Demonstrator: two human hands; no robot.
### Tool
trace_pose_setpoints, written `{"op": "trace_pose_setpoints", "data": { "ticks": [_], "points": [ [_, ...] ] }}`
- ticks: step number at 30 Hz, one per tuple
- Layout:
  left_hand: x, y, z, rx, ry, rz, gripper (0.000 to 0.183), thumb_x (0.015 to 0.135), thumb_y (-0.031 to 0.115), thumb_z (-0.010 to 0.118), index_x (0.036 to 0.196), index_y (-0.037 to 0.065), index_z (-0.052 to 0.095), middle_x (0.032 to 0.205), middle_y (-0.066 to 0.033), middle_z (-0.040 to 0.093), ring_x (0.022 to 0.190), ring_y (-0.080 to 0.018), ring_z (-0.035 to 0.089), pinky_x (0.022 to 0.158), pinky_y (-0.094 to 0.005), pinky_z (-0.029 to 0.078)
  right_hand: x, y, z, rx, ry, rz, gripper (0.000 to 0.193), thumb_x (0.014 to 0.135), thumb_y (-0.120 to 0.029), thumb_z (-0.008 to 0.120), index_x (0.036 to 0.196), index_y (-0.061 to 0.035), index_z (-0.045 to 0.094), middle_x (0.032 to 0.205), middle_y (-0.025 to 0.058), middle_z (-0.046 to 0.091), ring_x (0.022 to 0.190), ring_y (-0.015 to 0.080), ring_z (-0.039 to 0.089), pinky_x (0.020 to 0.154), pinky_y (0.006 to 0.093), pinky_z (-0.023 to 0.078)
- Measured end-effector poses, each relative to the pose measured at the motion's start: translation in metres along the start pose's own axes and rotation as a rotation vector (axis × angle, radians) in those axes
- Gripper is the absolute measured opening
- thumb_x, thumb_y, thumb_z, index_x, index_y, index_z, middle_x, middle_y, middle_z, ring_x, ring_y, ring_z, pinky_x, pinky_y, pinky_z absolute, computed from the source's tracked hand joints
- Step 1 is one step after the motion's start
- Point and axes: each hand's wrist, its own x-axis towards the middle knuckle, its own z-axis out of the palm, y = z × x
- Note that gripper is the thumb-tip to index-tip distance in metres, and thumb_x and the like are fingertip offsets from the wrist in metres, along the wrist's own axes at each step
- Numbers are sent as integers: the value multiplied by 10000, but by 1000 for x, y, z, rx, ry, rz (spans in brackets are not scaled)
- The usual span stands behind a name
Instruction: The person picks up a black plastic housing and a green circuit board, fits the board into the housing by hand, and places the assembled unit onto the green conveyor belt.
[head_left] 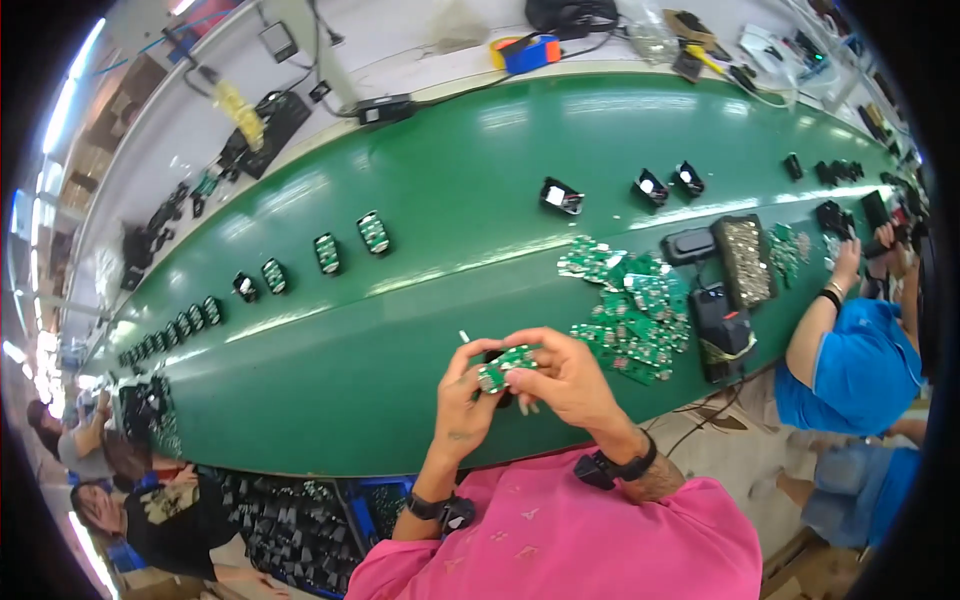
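Green bench [320,385] below; my L hand [462,405] & R hand [577,383] closed round the PCB [492,377] (best press edges gently, evenly).

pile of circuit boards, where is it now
On the green table in the head view, the pile of circuit boards lies right of and beyond the hands, just left of a black device.

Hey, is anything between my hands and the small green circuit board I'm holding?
Nothing visible: your left hand and right hand both touch the small green circuit board directly. Its underside is hidden, so I can't tell there.
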Motion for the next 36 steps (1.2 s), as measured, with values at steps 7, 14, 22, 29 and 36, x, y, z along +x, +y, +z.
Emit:
{"op": "trace_pose_setpoints", "data": {
  "ticks": [7, 14, 22, 29, 36],
  "points": [
    [-7, 2, -3, -339, 68, -175, 531, 811, -41, 717, 1304, -6, 522, 1249, -123, 566, 997, -185, 642, 877, -295, 535, 6, 18, 0, -419, 122, -172, 365, 861, -115, 749, 1195, -4, 650, 642, 7, 581, 535, 38, 483, 476, 240, 367],
    [0, 1, -7, -519, -67, -222, 854, 795, -31, 763, 1500, 13, 283, 1338, -131, 481, 1169, -209, 565, 968, -332, 513, 2, 17, 1, -627, 235, -271, 414, 857, -124, 753, 1214, 47, 628, 676, 28, 595, 557, 44, 530, 495, 230, 423],
    [3, 11, -13, -563, -90, -388, 648, 903, -23, 600, 1487, 51, 329, 1196, -166, 594, 820, -208, 699, 647, -254, 581, 7, 32, 0, -972, 255, -541, 405, 851, -121, 737, 1193, 65, 625, 797, 140, 650, 580, 168, 635, 525, 303, 499],
    [5, 11, -11, -507, -11, -399, 541, 949, -28, 504, 1468, 42, 366, 1185, -171, 611, 745, -188, 707, 595, -240, 575, 6, 14, 7, -798, 282, -547, 278, 884, -59, 684, 1126, 74, 653, 919, 124, 640, 619, 146, 642, 532, 258, 484],
    [4, 8, -4, -416, -15, -322, 535, 939, -52, 517, 1452, 39, 395, 1205, -160, 605, 744, -147, 687, 607, -241, 576, 7, 10, 11, -312, 106, -174, 149, 935, -30, 617, 1015, 73, 687, 845, 82, 659, 628, 96, 628, 534, 243, 491]
  ]
}}
